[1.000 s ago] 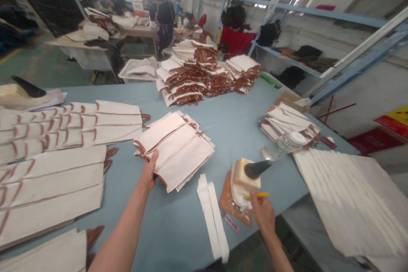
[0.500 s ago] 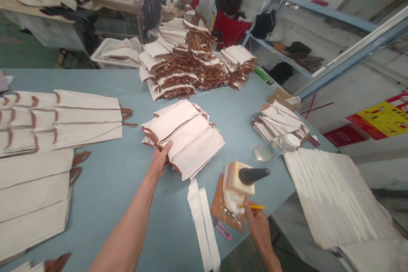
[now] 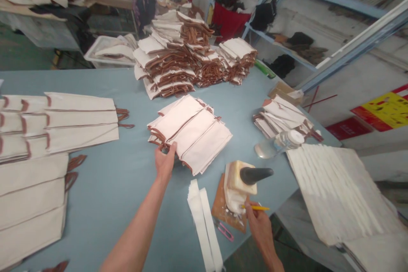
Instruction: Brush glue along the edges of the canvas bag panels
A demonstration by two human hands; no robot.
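Note:
My left hand (image 3: 165, 160) grips the near edge of a fanned stack of cream fabric bags with brown trim (image 3: 194, 131) lying mid-table, thumb on top. At the table's front edge my right hand (image 3: 256, 220) is closed on a thin yellow stick (image 3: 256, 208). Its tip is next to a glue-crusted pot (image 3: 237, 185) with a black handle (image 3: 256, 174), standing on a brown board (image 3: 223, 204). Two white fabric strips (image 3: 204, 221) lie between my hands.
Rows of cream bags (image 3: 54, 136) cover the left of the blue table (image 3: 127, 204). Tall piles of bags (image 3: 188, 57) stand at the back, a smaller pile (image 3: 280, 117) and a clear bottle (image 3: 277, 144) at right. White sheets (image 3: 338, 191) lie on a side surface. Pink snips (image 3: 225, 229) lie near the board.
The view has tilted down and shifted. My left hand stays on the stack's near edge, which has slid slightly right. My right hand keeps the yellow stick by the pot.

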